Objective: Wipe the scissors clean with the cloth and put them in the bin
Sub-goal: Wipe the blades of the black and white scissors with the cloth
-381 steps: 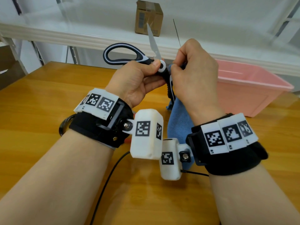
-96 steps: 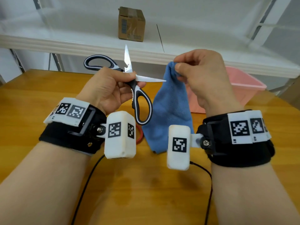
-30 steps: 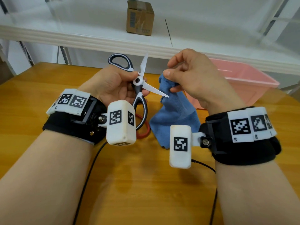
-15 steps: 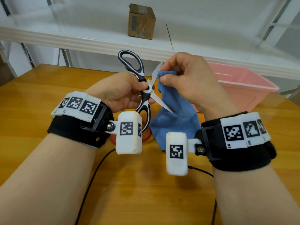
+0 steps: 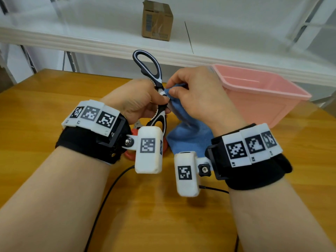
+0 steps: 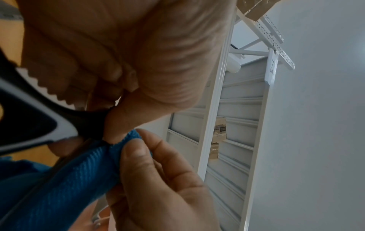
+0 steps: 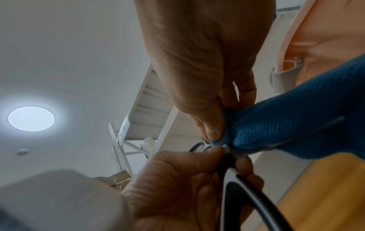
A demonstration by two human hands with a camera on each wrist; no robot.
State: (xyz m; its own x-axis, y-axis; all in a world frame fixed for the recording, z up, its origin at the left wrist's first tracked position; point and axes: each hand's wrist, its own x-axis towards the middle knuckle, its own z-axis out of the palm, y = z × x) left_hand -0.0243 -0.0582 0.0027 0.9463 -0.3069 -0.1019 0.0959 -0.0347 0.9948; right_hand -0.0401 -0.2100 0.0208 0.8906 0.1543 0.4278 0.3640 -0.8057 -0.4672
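Head cam: left hand (image 5: 138, 100) grips black-white steel scissors (image 5: 154, 84) by pivot, right-hand fingers (image 5: 175, 91) pinch blue microfibre cloth (image 5: 189, 137) on blade; slip = cut risk.

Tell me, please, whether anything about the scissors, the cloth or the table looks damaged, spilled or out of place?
Nothing stands out. The left hand grips the scissors near the pivot, while the right hand pinches the blue cloth over a blade. The pink bin sits upright on the table. A red item behind the left wrist is mostly hidden.
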